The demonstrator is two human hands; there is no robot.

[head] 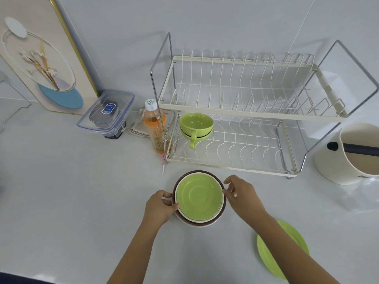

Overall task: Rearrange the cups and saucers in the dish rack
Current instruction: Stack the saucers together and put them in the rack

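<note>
A stack of saucers (199, 197) rests on the white counter in front of the rack: a green one on top, brown and pale ones beneath. My left hand (160, 206) grips the stack's left rim and my right hand (242, 193) grips its right rim. Two green cups (196, 125) are nested at the left end of the lower shelf of the two-tier wire dish rack (231, 162). The rack's upper shelf holds nothing. Another green saucer (291, 242) lies on the counter at the lower right, partly covered by my right forearm.
An orange drink bottle (155, 128) stands against the rack's left post, with a folded cloth (137, 126) and clear plastic boxes (106, 113) further left. A decorative board (41, 58) leans on the wall. A white bucket (352, 154) stands right of the rack.
</note>
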